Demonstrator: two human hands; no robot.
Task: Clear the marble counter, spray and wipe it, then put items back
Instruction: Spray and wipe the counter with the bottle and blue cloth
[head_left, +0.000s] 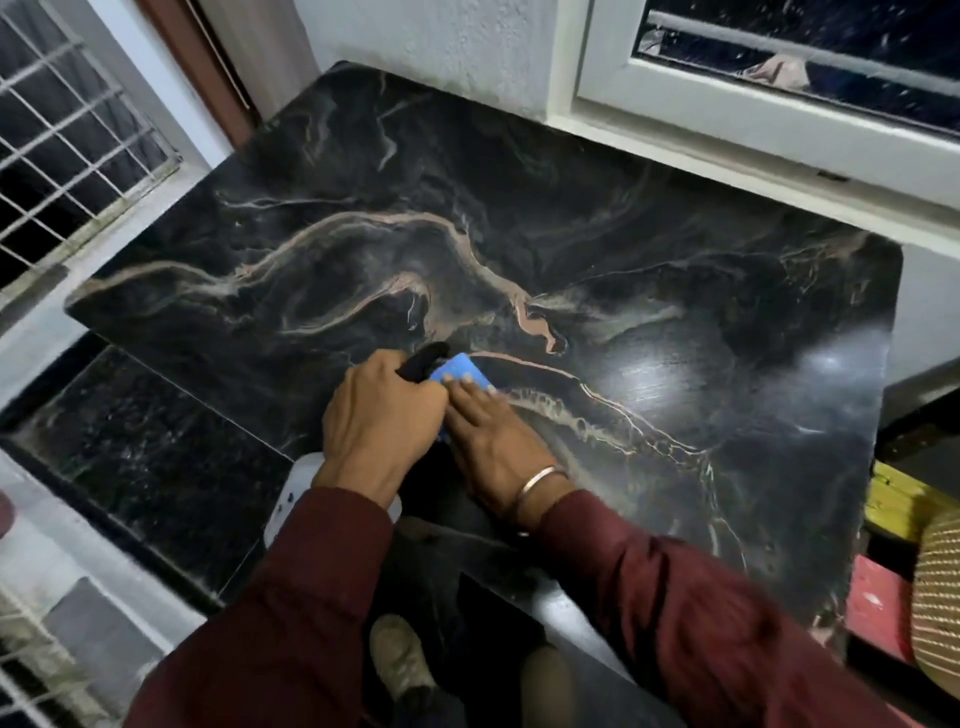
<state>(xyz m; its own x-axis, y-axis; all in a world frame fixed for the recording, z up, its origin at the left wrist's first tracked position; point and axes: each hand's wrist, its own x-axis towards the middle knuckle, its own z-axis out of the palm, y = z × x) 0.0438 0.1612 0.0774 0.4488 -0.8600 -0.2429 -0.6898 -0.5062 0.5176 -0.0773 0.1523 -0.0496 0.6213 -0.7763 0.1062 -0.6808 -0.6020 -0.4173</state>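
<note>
The black marble counter (519, 218) with tan veins fills the middle of the view, and nothing else stands on it. My left hand (384, 415) grips a spray bottle; its black nozzle (423, 356) sticks out past my fingers and its white body (296, 488) shows under my wrist. My right hand (498, 441) lies flat on a blue cloth (460, 370), pressing it against the counter near the front middle. Most of the cloth is hidden under my two hands, which touch each other.
A white-framed window (779, 119) runs along the back right and a grilled window (62, 156) stands at the left. A lower black ledge (145, 457) sits to the front left. Yellow and red items (893, 499) and a woven object (935, 587) lie past the counter's right edge.
</note>
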